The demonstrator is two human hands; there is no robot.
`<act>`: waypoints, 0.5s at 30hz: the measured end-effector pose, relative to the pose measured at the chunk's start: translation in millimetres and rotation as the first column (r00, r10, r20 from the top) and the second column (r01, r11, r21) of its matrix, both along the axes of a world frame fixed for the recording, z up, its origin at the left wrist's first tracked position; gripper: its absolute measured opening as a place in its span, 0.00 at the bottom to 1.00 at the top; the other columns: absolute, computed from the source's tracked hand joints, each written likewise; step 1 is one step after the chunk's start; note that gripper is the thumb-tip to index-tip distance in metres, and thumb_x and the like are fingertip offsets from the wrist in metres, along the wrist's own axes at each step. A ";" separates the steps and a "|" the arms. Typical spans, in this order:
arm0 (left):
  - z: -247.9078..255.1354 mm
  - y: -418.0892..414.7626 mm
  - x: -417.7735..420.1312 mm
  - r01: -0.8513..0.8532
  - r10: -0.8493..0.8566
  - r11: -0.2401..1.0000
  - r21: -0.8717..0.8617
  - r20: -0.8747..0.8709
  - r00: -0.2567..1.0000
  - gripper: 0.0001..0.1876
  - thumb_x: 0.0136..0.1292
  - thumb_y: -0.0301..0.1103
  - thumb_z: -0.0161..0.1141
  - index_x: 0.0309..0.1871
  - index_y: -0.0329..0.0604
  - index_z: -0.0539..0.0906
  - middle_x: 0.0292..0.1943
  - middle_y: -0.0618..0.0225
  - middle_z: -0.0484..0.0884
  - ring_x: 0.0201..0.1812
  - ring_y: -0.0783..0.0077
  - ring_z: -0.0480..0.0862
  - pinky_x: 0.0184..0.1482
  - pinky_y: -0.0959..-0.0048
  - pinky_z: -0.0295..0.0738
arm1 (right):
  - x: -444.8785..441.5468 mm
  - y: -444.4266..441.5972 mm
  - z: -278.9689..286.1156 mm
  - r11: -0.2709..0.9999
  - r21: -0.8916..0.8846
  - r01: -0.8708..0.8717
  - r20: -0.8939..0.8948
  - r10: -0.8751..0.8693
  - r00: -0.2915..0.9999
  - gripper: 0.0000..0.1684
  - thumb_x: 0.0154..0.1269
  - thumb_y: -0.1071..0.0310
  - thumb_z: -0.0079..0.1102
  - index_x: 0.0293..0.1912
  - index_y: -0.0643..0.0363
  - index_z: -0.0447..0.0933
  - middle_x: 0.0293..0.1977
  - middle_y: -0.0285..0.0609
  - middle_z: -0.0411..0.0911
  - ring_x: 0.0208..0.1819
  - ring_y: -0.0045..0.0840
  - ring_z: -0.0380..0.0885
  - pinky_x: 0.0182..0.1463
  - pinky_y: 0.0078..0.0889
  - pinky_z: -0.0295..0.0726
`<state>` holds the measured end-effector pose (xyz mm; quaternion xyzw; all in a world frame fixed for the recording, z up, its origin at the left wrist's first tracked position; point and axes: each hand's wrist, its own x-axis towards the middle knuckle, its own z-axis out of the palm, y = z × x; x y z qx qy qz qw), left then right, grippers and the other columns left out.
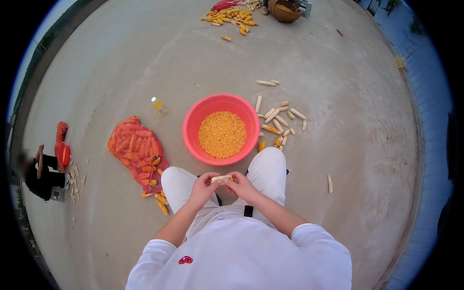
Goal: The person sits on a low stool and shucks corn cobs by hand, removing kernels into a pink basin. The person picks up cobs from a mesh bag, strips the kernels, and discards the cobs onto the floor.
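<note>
Between my knees, both hands grip one corn cob [220, 179], mostly stripped and pale, with some yellow kernels left near its right end. My left hand [203, 186] holds the bare left end. My right hand [242, 186] pinches the end that bears kernels. Just past my hands stands a round red plastic basin [191, 145], its bottom covered with loose corn kernels [222, 134]. Left of my knee lies a red mesh sack [135, 145] full of corn ears, its mouth towards me, with several ears [161, 203] spilled out beside it.
Stripped cobs [278, 117] lie scattered right of the basin, a few with kernels on. A bottle of yellow liquid [159, 106] stands behind the sack. At far left a person [45, 177] sits by a red basin [64, 154]. Corn ears [235, 16] and a basket [284, 12] are at the top.
</note>
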<state>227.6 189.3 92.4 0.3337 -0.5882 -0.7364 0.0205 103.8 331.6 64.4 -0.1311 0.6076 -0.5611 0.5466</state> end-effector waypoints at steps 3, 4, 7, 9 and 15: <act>2.6 -19.3 -13.2 -0.138 0.131 0.980 0.141 0.060 0.990 0.17 0.71 0.32 0.62 0.60 0.39 0.77 0.48 0.67 0.82 0.45 0.76 0.82 0.49 0.75 0.81 | -14.4 -29.3 17.5 0.994 0.101 0.040 0.090 -0.050 0.995 0.18 0.74 0.58 0.57 0.55 0.59 0.71 0.40 0.34 0.79 0.38 0.16 0.79 0.38 0.22 0.79; 8.0 -24.3 -21.8 -0.122 0.118 0.986 0.115 0.038 0.992 0.17 0.72 0.32 0.61 0.60 0.39 0.76 0.49 0.67 0.82 0.46 0.76 0.82 0.50 0.74 0.81 | -19.5 -33.5 20.6 0.995 0.054 0.087 0.054 -0.090 0.994 0.18 0.74 0.58 0.58 0.55 0.59 0.71 0.41 0.35 0.80 0.38 0.16 0.80 0.38 0.22 0.79; 4.6 -23.0 -26.3 -0.124 0.118 0.991 -0.052 -0.092 0.989 0.15 0.72 0.32 0.60 0.59 0.39 0.77 0.50 0.66 0.83 0.46 0.76 0.82 0.51 0.74 0.80 | -41.4 -31.5 22.5 0.996 0.063 0.067 -0.065 -0.062 0.996 0.18 0.75 0.58 0.57 0.56 0.58 0.72 0.44 0.37 0.81 0.41 0.16 0.79 0.41 0.23 0.78; -3.7 -21.1 -21.9 -0.140 0.134 0.989 -0.054 -0.100 0.986 0.14 0.73 0.32 0.59 0.58 0.39 0.77 0.50 0.66 0.83 0.46 0.76 0.82 0.50 0.74 0.80 | -61.7 -22.7 18.6 0.990 0.098 0.098 -0.104 -0.087 0.991 0.18 0.76 0.58 0.55 0.58 0.57 0.71 0.46 0.37 0.81 0.40 0.18 0.79 0.43 0.25 0.79; -28.3 -27.6 36.8 -0.253 0.248 0.964 0.079 0.072 0.966 0.11 0.74 0.30 0.56 0.56 0.39 0.78 0.48 0.67 0.84 0.40 0.78 0.82 0.45 0.76 0.80 | -81.1 9.6 18.9 0.899 0.145 0.412 0.072 -0.425 0.902 0.18 0.77 0.58 0.52 0.58 0.58 0.74 0.43 0.36 0.83 0.40 0.18 0.80 0.46 0.24 0.77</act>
